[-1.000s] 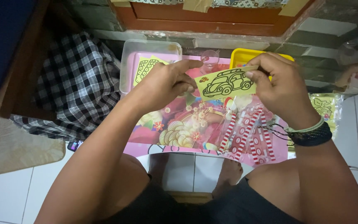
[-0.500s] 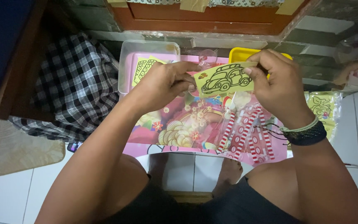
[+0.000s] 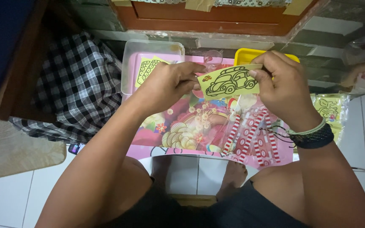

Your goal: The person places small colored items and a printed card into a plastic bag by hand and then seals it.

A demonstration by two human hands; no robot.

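Note:
A small yellow card with a black outline drawing of a car [image 3: 230,80] is held up over a low pink table [image 3: 178,126]. My left hand [image 3: 167,84] pinches the card's left edge with thumb and fingertips. My right hand [image 3: 281,86] grips its right side, fingers curled over the top corner. A dark bracelet and a light band sit on my right wrist. Below the card, red-and-white striped packets in clear plastic [image 3: 252,137] lie on the table's picture top.
A clear plastic tub [image 3: 128,63] with another yellow outline card stands at the table's back left, a yellow tray [image 3: 245,55] at the back. Checked cloth [image 3: 77,88] lies left. More cards in plastic [image 3: 332,110] lie right. A wooden door frame runs along the top.
The card and both hands have shifted slightly up and to the left; my left fingers have closed tighter on the card's left edge.

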